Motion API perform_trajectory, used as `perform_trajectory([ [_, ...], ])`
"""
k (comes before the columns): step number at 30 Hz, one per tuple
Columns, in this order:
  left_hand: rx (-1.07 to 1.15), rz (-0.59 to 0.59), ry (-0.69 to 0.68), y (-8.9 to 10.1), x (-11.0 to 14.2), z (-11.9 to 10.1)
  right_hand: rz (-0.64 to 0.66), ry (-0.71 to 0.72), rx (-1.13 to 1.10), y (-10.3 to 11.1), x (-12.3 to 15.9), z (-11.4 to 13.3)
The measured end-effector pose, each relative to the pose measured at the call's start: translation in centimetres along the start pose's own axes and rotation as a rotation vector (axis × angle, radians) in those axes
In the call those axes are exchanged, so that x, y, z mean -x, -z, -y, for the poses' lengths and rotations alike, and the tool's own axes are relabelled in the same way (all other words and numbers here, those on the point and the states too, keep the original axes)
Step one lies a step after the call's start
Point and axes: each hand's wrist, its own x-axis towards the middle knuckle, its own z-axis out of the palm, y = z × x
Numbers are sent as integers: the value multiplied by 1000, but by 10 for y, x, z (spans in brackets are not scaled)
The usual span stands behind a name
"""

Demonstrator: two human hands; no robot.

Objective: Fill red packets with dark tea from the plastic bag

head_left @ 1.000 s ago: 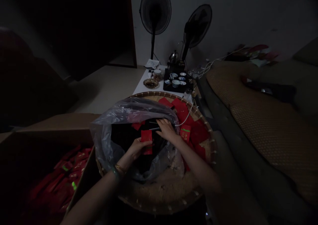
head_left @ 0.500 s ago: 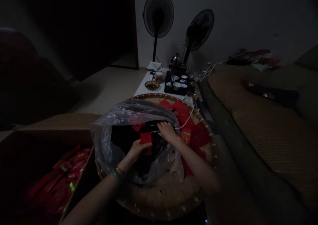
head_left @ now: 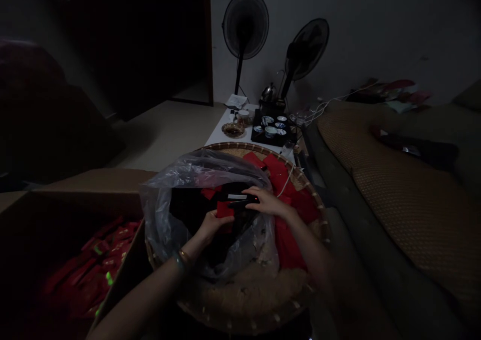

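Sitting near left, a cardboard box (head_left: 124,177) has a heap of red packets (head_left: 108,255) inside, so plenty look already boxed; too dim to count. Right of it, the open clear plastic bag (head_left: 160,210) lies on the round woven tray (head_left: 244,300), with dark contents (head_left: 190,197) inside; can't tell what.

Your left hand (head_left: 211,225) is closed on one red packet (head_left: 224,210), thumb on its face, held over the bag opening. Just right, the black tool (head_left: 246,200) points its two arms left, spread apart, near the packet's top; touching or not, can't tell. Your right hand (head_left: 265,201) grips its back end, and a white cord (head_left: 287,182) shows just beyond. So the packet in hand looks mid-handling, not boxed.

Along the tray's right side, loose red pieces (head_left: 277,170) lie overlapping, so there looks to be a fair number left; filled or flat, can't tell. Far behind, the white desk (head_left: 216,135) carries small cups (head_left: 270,131). Far right, a woven mat (head_left: 383,190) covers the seat.
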Motion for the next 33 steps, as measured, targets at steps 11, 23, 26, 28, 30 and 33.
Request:
perform_trajectory([
  [11,-11,0,-30,-42,-4,9,-66,-72,87,-5,2,10],
  [23,63,165,47,-33,6,7,-107,-107,155,-13,1,5],
  [26,284,292,142,-24,13,1,-123,-119,112,-12,-1,5],
  [28,420,339,218,-18,15,-1,-126,-121,98,-12,-3,5],
  [30,495,364,277,-14,16,-2,-133,-121,105,-13,-4,5],
  [33,534,394,322,-13,15,0,-141,-114,118,-15,-3,4],
])
